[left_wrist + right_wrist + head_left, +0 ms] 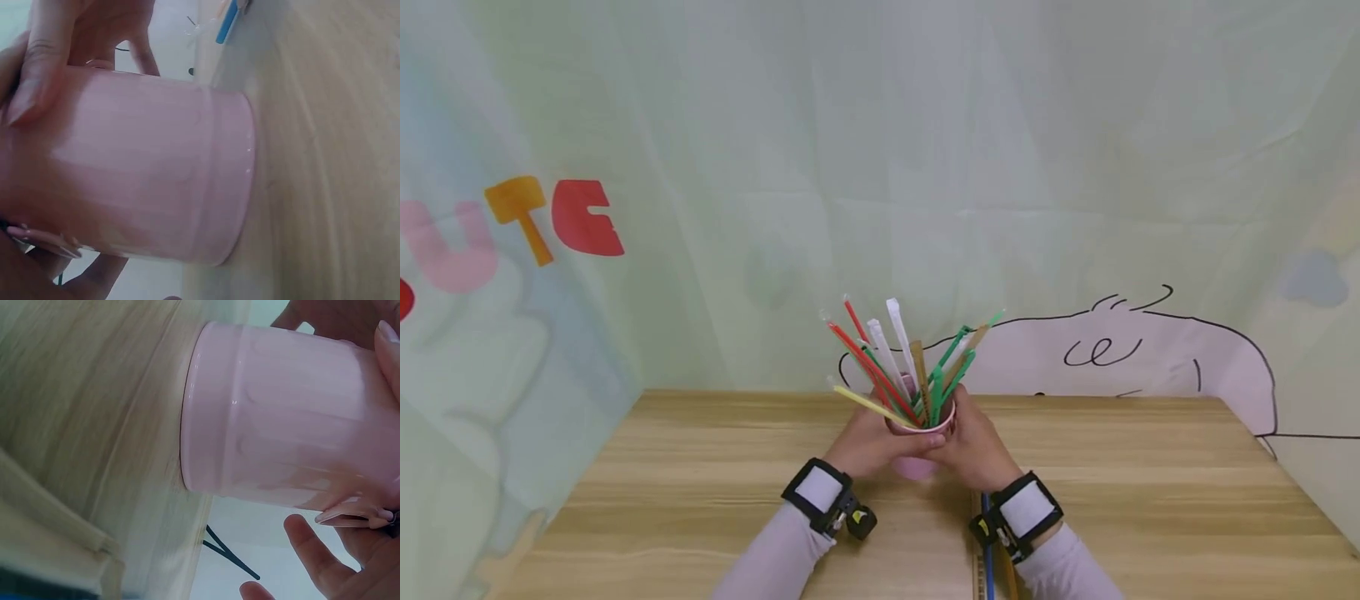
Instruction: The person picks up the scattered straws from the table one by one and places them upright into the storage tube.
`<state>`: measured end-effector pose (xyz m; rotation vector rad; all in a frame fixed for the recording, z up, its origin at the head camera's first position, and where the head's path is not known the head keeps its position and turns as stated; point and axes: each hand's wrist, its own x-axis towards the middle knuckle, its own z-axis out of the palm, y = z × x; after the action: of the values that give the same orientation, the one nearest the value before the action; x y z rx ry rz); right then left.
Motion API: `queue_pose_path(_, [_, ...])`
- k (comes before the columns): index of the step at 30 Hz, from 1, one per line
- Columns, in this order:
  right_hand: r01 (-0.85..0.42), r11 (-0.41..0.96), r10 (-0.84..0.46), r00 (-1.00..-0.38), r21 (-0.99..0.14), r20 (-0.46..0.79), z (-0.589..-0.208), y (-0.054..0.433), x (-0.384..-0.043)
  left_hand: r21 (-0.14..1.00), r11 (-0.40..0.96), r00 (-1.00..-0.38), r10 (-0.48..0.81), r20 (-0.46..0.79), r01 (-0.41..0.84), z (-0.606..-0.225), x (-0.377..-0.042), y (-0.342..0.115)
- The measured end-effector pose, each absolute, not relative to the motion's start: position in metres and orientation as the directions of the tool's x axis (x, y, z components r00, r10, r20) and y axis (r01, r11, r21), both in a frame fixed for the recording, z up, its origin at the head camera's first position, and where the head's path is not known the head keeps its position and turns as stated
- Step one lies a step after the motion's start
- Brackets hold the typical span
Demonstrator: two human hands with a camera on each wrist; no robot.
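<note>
Both hands grip a small pink pail (916,468) from its two sides, near the middle of the table. My left hand (865,437) is round its left side and my right hand (977,442) round its right, thumbs meeting across the front below the rim. Several drinking straws fan out of the top: red straws (853,343), white paper-wrapped straws (895,321), green straws (937,396), brown straws (919,371) and a yellow straw (867,402). In the right wrist view the pail's base (206,412) is right at the tabletop; a small pink handle lug (350,515) juts from its side.
A wooden ruler (978,575), a blue pencil-like stick (988,558) and an orange one (1011,575) lie by the right wrist. The wooden table (715,500) ends at a printed curtain (737,250) behind the pail.
</note>
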<state>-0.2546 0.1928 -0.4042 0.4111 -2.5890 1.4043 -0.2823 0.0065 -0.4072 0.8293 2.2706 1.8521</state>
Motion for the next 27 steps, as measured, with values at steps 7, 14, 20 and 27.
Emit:
queue_pose_path(7, [-0.333,0.526,-0.181,-0.943,-0.782,0.28,-0.405,0.194,-0.255,0.929,0.166,-0.853,0.474,0.218,0.33,-0.407,-0.282,0.005])
queue_pose_path(14, [-0.348,0.506,-0.223,-0.937,-0.79,0.27,-0.401,0.193,-0.255,0.928,0.164,-0.838,0.502,0.212,0.334,-0.404,-0.281,0.002])
queue_pose_path(20, [-0.312,0.527,-0.255,-0.945,-0.791,0.203,-0.386,0.199,-0.249,0.92,0.199,-0.844,0.497,0.202,0.337,-0.403,-0.283,0.0])
queue_pose_path(27, [-0.163,0.722,-0.195,-0.98,-0.672,0.029,-0.354,0.222,-0.221,0.905,0.225,-0.836,0.508,0.207,0.361,-0.405,-0.285,-0.002])
